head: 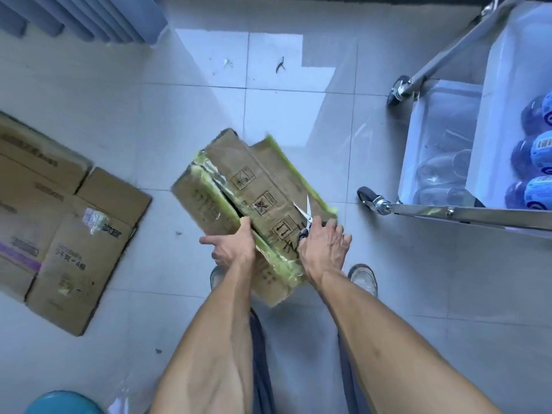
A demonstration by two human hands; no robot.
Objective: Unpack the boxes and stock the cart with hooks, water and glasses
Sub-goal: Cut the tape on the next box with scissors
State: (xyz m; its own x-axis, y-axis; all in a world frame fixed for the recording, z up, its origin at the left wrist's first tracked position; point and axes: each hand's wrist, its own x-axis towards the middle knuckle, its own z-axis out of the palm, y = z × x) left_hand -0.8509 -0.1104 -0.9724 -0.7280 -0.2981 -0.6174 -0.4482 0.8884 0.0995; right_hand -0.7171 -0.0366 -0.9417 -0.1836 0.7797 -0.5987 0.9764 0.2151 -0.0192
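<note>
I have the taped box [254,210] off the floor, in front of my legs. My left hand [231,248] grips its split seam to steady it; my right hand [325,245] holds the scissors [306,218], blades parted for cutting tape. The cart [442,150], right, already carries glasses [445,171] and water bottles [534,156].

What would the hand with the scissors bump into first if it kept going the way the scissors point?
Probably the brown cardboard box: the right hand aims the silver scissors along its taped top.
</note>
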